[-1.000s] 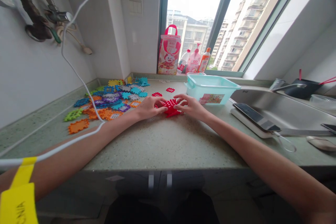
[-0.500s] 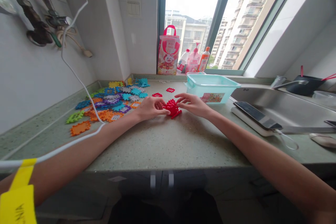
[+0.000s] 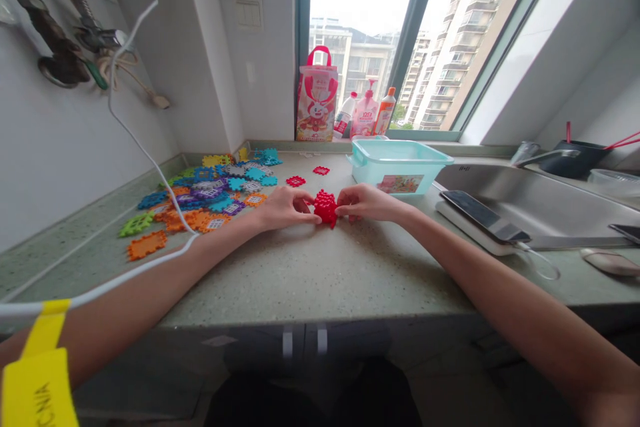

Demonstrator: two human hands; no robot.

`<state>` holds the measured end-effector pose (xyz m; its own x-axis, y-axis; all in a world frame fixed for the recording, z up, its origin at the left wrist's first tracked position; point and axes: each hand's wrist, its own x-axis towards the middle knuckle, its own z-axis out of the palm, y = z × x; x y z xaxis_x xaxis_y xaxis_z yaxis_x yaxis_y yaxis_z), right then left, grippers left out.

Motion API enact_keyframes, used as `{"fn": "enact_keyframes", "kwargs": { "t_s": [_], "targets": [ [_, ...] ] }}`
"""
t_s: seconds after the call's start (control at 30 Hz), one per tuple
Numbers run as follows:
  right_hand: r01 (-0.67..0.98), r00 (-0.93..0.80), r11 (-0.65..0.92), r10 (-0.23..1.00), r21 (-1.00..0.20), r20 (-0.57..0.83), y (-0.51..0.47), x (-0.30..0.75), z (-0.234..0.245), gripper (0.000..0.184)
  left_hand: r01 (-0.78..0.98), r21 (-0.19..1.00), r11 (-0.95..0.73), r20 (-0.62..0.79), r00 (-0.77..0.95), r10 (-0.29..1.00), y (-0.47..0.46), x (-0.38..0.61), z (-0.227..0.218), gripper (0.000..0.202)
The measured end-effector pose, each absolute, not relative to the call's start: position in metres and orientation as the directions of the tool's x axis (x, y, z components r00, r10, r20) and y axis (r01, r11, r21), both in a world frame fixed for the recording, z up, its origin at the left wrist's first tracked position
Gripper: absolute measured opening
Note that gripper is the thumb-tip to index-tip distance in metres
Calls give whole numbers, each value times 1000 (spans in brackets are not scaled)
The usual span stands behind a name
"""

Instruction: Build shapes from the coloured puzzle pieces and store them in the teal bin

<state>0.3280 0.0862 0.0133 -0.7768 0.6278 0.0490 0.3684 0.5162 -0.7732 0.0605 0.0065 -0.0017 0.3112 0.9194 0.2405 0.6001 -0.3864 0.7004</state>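
A stack of red interlocking tiles [image 3: 325,207] with notched edges stands on the counter between my hands. My left hand [image 3: 287,207] grips its left side between thumb and fingers. At its right side, my right hand [image 3: 363,203] pinches the stack with thumb and forefinger, the other fingers curled under. Just behind lie two loose red tiles, a nearer one [image 3: 295,181] and a farther one [image 3: 321,170]. To the left spreads a heap of mixed interlocking tiles [image 3: 210,190] in orange, blue, purple, green, grey and yellow.
A pale turquoise plastic bin [image 3: 403,153] stands behind my right hand. Farther right are a phone [image 3: 483,213] on a white block and a steel sink [image 3: 545,203]. A white cable [image 3: 145,147] hangs across the left. A bag [image 3: 317,103] and bottles line the windowsill.
My right hand has closed from spread fingers to a pinch on the red stack. The stack now looks more compact and turned. The whole view has shifted slightly.
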Motion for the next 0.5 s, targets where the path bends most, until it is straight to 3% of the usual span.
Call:
{"fn": "enact_keyframes", "kwargs": {
  "t_s": [0.1,0.27,0.5],
  "targets": [
    [338,-795,430,607,-837,-10,84,330,19,34,538,755,-374,224,325,919,6,57,-1,50],
    [310,-803,381,595,-871,-26,80,330,21,43,476,787,-392,233,359,904,7,53,2,83],
    [322,-798,528,598,-786,75,74,323,15,59,497,745,-444,283,367,886,7,56,-1,55]
  ]
}}
